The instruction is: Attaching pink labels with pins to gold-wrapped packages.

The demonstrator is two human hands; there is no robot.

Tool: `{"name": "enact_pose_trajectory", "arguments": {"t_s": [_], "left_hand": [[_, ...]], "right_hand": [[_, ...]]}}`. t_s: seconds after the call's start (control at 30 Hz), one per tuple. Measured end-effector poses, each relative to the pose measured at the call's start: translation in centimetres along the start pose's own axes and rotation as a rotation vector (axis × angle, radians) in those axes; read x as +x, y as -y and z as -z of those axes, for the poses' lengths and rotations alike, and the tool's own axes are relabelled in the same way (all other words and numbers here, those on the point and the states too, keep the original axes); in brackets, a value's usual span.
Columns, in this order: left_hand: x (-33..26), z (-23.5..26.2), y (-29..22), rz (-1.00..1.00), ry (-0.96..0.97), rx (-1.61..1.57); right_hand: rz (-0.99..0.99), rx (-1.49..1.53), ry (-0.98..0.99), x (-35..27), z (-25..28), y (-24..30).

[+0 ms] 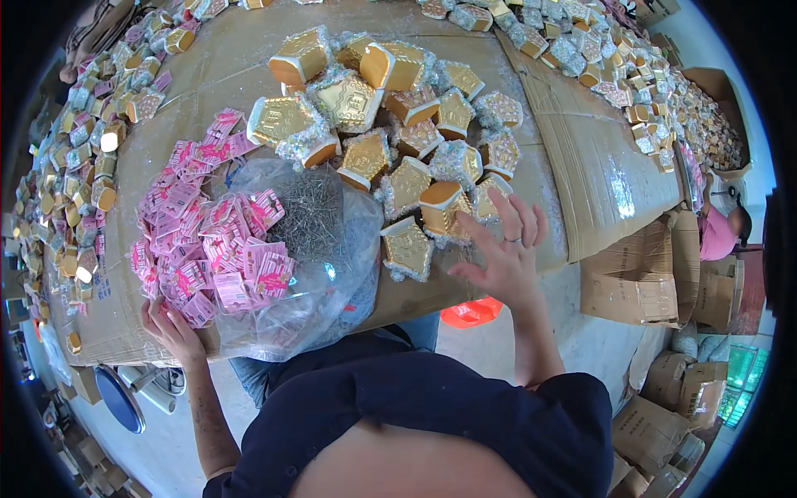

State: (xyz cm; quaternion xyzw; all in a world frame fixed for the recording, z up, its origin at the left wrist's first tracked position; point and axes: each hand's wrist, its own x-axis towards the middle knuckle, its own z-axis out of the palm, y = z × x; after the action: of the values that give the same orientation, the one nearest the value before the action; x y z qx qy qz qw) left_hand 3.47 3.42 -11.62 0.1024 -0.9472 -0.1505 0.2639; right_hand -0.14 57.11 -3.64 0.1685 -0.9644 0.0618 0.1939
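Across the cardboard-covered table lie gold ornaments, with cartons just beside.

Head-height fisheye, downward over the table

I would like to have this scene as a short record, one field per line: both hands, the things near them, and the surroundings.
Left hand: at the near edge of the pink cards; grip unclear
Right hand: fingers spread, index finger at a gold house-shaped piece; contact unclear
Between hands: clear plastic bag with thin metal pieces
Beyond: heaped gold pieces with glittery white sides
Surface: cardboard-covered table
Floor, right: open cardboard box
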Motion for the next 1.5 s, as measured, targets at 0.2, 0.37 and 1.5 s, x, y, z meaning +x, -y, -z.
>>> {"name": "enact_pose_trajectory", "arguments": {"t_s": [0.2, 0.37, 1.5], "left_hand": [[0.0, 0.0, 0.2, 0.003, -0.001, -0.003], [-0.1, -0.4, 0.7, 0.004, -0.016, -0.027], [0.4, 0.2, -1.0, 0.076, 0.061, 0.017]], "right_hand": [[-0.060, -0.061, 0.024, -0.8, -0.7, 0.8], [-0.137, 0.192, -0.203, -1.7, -2.9, 3.8], [-0.947, 0.010, -0.486, 22.2, -8.4, -39.0]]}}
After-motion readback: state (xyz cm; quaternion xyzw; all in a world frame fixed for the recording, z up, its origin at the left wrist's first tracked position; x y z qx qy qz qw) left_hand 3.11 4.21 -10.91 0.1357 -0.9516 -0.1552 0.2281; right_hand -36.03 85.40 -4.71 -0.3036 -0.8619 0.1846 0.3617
